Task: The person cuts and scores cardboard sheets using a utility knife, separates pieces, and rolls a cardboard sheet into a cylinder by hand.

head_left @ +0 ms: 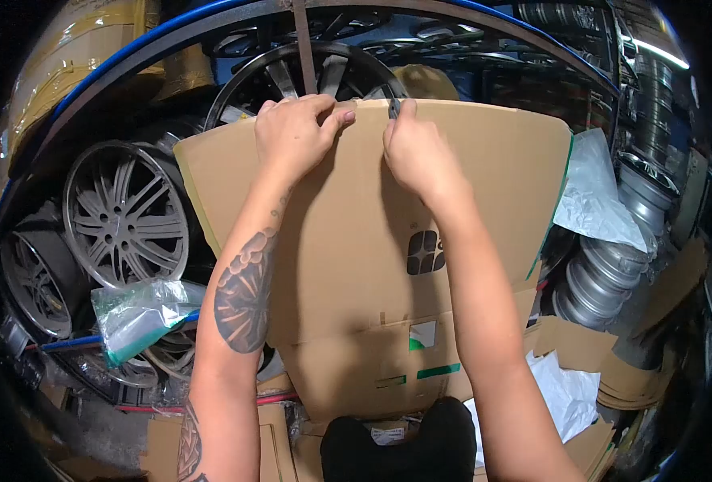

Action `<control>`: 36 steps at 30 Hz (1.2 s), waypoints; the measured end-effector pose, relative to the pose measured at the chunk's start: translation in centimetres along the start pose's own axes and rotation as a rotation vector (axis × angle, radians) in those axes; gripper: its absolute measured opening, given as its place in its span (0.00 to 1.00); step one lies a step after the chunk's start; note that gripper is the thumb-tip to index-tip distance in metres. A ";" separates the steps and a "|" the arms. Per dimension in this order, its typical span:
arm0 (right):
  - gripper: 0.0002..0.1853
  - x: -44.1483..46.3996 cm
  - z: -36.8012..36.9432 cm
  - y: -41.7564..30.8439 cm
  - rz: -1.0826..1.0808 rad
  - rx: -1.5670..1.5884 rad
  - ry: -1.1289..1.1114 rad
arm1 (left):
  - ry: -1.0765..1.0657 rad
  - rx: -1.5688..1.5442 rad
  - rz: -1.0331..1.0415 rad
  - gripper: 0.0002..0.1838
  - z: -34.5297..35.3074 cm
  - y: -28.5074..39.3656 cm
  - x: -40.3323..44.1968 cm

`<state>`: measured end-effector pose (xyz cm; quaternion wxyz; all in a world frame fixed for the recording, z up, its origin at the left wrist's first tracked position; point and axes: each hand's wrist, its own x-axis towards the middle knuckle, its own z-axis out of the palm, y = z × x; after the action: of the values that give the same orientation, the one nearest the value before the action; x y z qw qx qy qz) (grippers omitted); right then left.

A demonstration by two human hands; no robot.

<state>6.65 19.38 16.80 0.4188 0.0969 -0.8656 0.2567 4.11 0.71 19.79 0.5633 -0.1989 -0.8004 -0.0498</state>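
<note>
A large sheet of brown cardboard (356, 257) stands upright before me, its lower part folded or jointed near my knees. With fingers curled over the top edge, my left hand (298, 135) grips the sheet left of its middle. My right hand (422, 153) is closed around a dark, slim tool that looks like a utility knife (393, 107), its front end at the top edge. Most of the tool is hidden inside the fist. Printed on the sheet is a black logo (426, 252), partly covered by my right forearm. Green tape (438, 371) sticks to the lower part.
Wheel rims stand on a rack at the left, including a multi-spoke rim (127, 215); a black rim (308, 80) sits behind the cardboard. Stacked silver rims (605, 273) are at the right. Plastic wrap (143, 317), white plastic (561, 394) and cardboard scraps (637, 369) lie around.
</note>
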 end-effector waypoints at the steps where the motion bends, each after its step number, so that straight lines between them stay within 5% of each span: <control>1: 0.19 -0.3 0.0 -0.2 0.028 -0.009 -0.035 | -0.003 0.001 -0.002 0.23 -0.3 0.3 -0.2; 27: 0.13 -10.2 6.7 2.8 0.116 -0.049 -0.133 | 0.268 0.015 0.125 0.17 2.4 -1.3 -1.2; 29: 0.13 -11.1 6.8 3.0 0.119 -0.028 -0.141 | 0.210 -0.024 0.082 0.25 2.4 -1.4 -1.1; 33: 0.12 -14.1 8.9 4.7 0.064 0.032 -0.054 | 0.127 -0.101 0.043 0.17 0.9 0.0 -1.0; 36: 0.11 -15.9 10.0 5.1 0.086 0.019 -0.060 | 0.264 -0.053 0.148 0.14 1.6 0.1 -1.2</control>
<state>7.95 17.75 -2.52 0.3806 0.0714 -0.8785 0.2797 3.12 0.95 18.12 0.6603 -0.2640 -0.7009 -0.0550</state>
